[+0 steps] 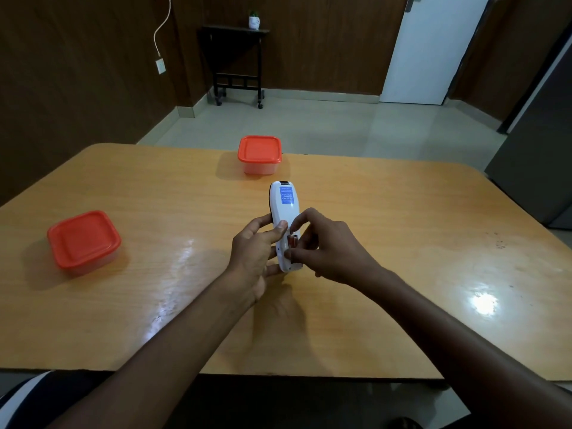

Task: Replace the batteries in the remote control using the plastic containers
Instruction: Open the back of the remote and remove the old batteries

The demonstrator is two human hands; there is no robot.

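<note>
A white remote control (285, 209) is held back side up over the middle of the table, with a blue label near its far end. My left hand (257, 252) grips its left edge, thumb on the back. The battery compartment is open and a reddish battery (292, 241) shows inside. My right hand (328, 246) pinches at that battery with fingertips at both its ends. Two clear plastic containers with orange lids stand closed: one at the left (83, 241), one at the far edge (260, 153). I cannot see the compartment cover.
The wooden table (402, 243) is glossy with light glare. Beyond it are a tiled floor, a small black side table (235, 57) with a potted plant, and a white door (433, 48). A dark cabinet (538, 156) stands at the right.
</note>
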